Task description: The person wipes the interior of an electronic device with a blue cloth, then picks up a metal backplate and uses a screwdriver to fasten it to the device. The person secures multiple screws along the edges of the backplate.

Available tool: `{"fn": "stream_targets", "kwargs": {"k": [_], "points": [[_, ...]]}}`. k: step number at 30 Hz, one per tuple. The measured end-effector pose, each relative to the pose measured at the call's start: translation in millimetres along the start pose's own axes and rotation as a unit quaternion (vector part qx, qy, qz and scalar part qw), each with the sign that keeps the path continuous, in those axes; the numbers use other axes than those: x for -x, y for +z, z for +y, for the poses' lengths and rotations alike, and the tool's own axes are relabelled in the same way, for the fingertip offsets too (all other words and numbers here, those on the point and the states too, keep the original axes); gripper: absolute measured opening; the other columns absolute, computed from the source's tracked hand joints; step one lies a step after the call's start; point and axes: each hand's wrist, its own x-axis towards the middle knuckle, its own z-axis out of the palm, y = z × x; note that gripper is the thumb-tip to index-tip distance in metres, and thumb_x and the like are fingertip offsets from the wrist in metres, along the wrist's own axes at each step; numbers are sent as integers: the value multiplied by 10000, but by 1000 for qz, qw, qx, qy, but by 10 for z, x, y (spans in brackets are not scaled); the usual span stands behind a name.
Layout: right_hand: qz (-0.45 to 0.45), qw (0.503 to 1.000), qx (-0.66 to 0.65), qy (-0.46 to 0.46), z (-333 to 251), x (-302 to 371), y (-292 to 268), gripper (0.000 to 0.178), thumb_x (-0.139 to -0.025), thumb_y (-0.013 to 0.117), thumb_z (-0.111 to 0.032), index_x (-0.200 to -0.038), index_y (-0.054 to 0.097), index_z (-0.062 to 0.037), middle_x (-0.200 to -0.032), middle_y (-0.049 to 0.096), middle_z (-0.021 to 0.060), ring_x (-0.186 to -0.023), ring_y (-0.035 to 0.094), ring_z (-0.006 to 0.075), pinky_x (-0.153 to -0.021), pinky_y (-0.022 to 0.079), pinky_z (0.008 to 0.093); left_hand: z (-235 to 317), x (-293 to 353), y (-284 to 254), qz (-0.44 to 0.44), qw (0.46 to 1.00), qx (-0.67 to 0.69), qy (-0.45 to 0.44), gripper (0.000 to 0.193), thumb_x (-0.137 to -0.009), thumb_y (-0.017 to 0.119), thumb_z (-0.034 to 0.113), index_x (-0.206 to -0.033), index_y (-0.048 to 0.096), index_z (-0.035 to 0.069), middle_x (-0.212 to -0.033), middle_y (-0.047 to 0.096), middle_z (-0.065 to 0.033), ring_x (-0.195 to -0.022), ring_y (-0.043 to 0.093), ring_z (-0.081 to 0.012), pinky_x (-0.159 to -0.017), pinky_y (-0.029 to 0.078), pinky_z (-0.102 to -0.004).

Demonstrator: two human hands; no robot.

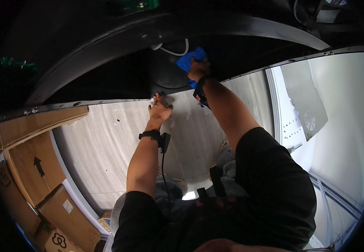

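At the curved black housing (pixel 228 26), the right hand (pixel 198 70) is clutching crumpled blue cloth (pixel 186 62) — wiping seemingly unfinished — the left hand (pixel 160 111) resting, grip unclear.

blue cloth (pixel 184 63) in the right fingers (pixel 195 67)

The left hand (pixel 160 111) points forward, fingers (pixel 156 98) loosely spread; ahead and rightward of it, the right hand (pixel 198 69) curls closed, forearm (pixel 228 111) angling back.
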Motion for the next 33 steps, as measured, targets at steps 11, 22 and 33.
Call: {"fn": "stream_targets", "kwargs": {"k": [11,22,33], "points": [[29,988,91,-123,201,387,360,867,-726,680,-218,-1464,244,-349,-1406,323,258,-1220,387,469,-961,420,516,-113,-94,113,35,999,3,20,751,-804,564,396,-1456,279,157,-1539,193,-114,-1384,282,-251,-1083,294,-433],[87,927,49,-362,-612,891,782,492,-814,569,-136,-1269,556,-326,-1372,330,152,-1032,499,404,-778,524,422,-255,249,-175,264,919,282,-78,242,-788,602,229,-950,675,66,-941,687,-168,-901,653,-335,-811,505,-391],[121,909,248,-311,-1172,306,944,221,-782,603,-239,-944,726,-151,-1260,452,98,-987,457,411,-547,457,443,-278,790,-407,234,853,466,-2,437,-844,597,44,-1264,479,34,-962,672,-109,-831,634,-165,-752,496,-276]]}}
